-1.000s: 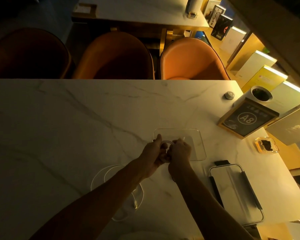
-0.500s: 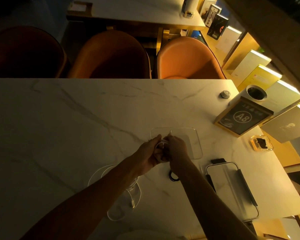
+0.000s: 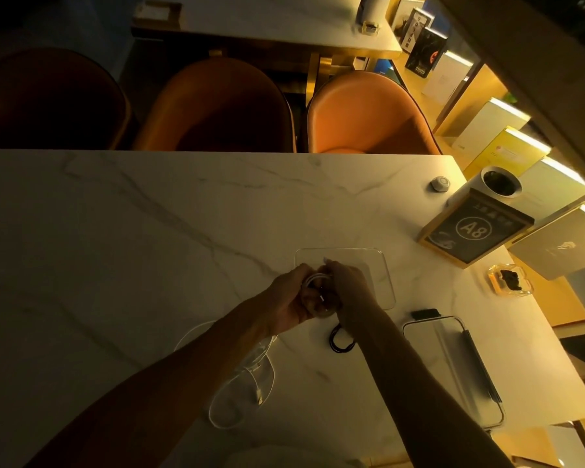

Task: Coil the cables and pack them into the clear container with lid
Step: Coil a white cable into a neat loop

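- Head view: a small white cable coil (image 3: 313,282) is held between the left hand (image 3: 293,297) and the right hand (image 3: 347,285), which are brought together just above the marble tabletop (image 3: 115,248); the fingers of both are curled round the loops, and a short cable end is seen poking up above the right hand.
- Head view: the hands are placed at the near-left edge of a flat clear square piece (image 3: 368,275), taken to be the container's lid, lying on the tabletop.
- Head view: a rectangular clear container (image 3: 453,369) is seen near the right forearm, towards the tabletop's right edge; something dark lies along its right side, but its contents cannot be made out in the dim light.
- Head view: a small black cable coil (image 3: 341,341) lies on the tabletop just below the hands, already wound but not yet packed.
- Head view: a loose white cable (image 3: 247,376) is spread in wide loops partly under the left forearm, its plug showing, and is not yet coiled.
- Judgement: the task is judged to be roughly midway; one coil is wound, one is being finished, one cable is left to coil, and packing and closing with the lid remain.
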